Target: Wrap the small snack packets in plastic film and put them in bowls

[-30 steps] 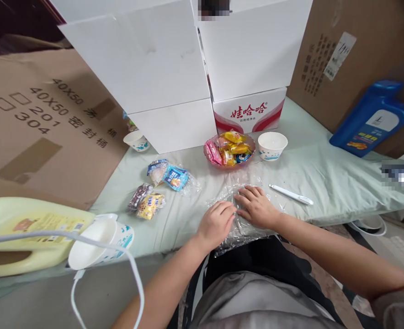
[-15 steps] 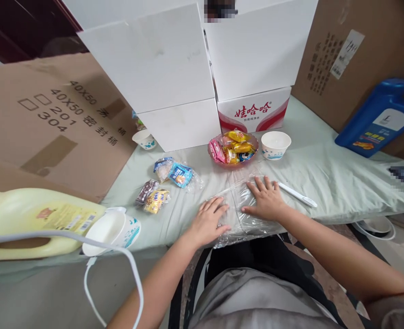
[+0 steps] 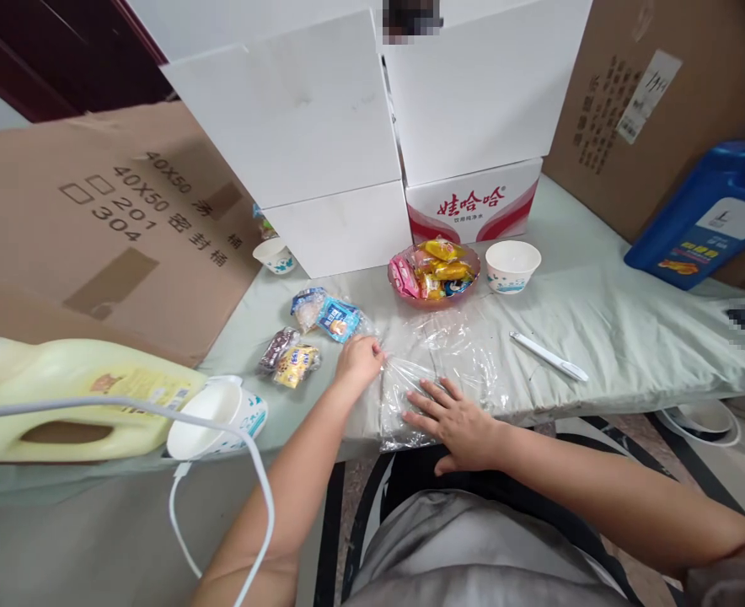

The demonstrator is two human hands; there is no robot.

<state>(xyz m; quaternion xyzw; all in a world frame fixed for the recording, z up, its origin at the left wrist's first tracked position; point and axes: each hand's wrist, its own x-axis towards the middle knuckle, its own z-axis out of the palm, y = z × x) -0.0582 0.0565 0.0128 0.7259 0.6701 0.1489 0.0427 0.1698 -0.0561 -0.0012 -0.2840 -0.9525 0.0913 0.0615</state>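
Note:
A clear plastic bag (image 3: 467, 358) lies flat and crinkled at the table's front edge. My left hand (image 3: 360, 361) pinches its left edge, fingers closed. Spread over the lower part of the bag, my right hand (image 3: 458, 417) lies with its fingers apart. Just beyond the left hand are small wrapped snacks, among them a blue packet (image 3: 339, 319) and a yellow packet (image 3: 295, 365). A white pen-like stick (image 3: 549, 357) rests to the right of the bag. Behind the bag stands a pink glass bowl (image 3: 434, 298) filled with wrapped snacks.
Paper bowls stand at the right (image 3: 512, 266), back left and front left. A pale yellow jug (image 3: 82, 405) and a white cable (image 3: 265, 480) are at the left. White boxes (image 3: 322, 126) and brown cartons line the back; a blue bottle (image 3: 694, 219) stands right.
My left hand has moved up and left and closed on the bag's edge. My right hand has slid down and left over the bag, away from the white stick.

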